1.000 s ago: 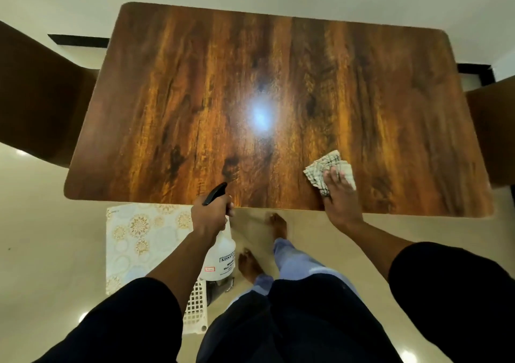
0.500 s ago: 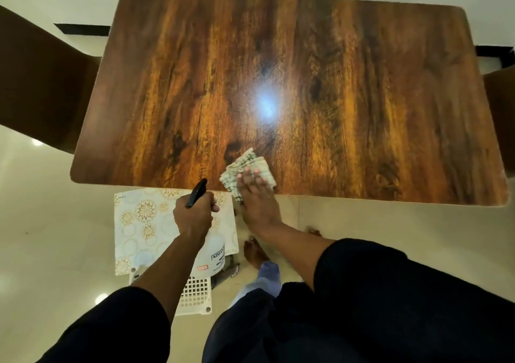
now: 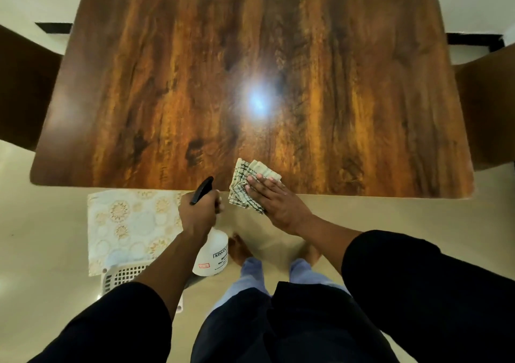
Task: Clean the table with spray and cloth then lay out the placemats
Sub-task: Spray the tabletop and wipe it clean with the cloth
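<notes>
One readable word, "KISSAN", shows on the white spray bottle (image 3: 211, 254); its other print is too small to read. The left hand (image 3: 199, 212) grips the bottle's neck below the near table (image 3: 250, 56) edge. The right hand (image 3: 274, 199), fingers straight, presses a folded checked cloth (image 3: 245, 177) at the table's near edge. Patterned placemats (image 3: 131, 223) lie on a white basket (image 3: 125, 276), near left.
</notes>
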### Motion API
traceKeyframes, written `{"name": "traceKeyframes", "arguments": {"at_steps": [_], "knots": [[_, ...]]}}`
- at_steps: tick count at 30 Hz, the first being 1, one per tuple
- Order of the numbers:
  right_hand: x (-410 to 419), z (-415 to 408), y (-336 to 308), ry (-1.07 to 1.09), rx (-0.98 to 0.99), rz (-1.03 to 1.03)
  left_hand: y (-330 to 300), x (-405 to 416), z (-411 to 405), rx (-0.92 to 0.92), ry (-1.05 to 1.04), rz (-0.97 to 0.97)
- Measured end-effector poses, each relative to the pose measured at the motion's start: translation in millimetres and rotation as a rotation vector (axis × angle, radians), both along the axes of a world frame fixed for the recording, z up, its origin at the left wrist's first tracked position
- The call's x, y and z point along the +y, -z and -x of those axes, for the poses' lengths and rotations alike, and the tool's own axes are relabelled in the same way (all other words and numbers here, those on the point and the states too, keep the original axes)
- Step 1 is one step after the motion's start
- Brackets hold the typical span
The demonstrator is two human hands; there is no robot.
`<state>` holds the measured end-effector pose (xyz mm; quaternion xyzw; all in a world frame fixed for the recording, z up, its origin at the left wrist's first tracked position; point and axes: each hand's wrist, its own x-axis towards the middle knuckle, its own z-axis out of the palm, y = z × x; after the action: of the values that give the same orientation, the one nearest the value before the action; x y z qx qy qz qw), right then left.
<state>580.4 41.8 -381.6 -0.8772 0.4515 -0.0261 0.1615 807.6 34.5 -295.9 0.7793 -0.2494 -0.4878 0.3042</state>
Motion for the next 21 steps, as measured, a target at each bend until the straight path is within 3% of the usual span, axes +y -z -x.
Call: {"name": "traceKeyframes", "arguments": {"at_steps": [7,13,21], "knots": [[32.0,107.9,-0.2,0.124,0.056,-0.036,4.3,0.9,103.8,0.054,0.220,0.006],[63.5,188.1,-1.8,0.327,-0.011,-0.076,10.0,4.2,180.7,0.096,0.350,-0.025],[92.5,303.6,1.9,0.851,-0.055,-0.159,11.7,14.2,249.7,0.107,0.498,-0.056]]}}
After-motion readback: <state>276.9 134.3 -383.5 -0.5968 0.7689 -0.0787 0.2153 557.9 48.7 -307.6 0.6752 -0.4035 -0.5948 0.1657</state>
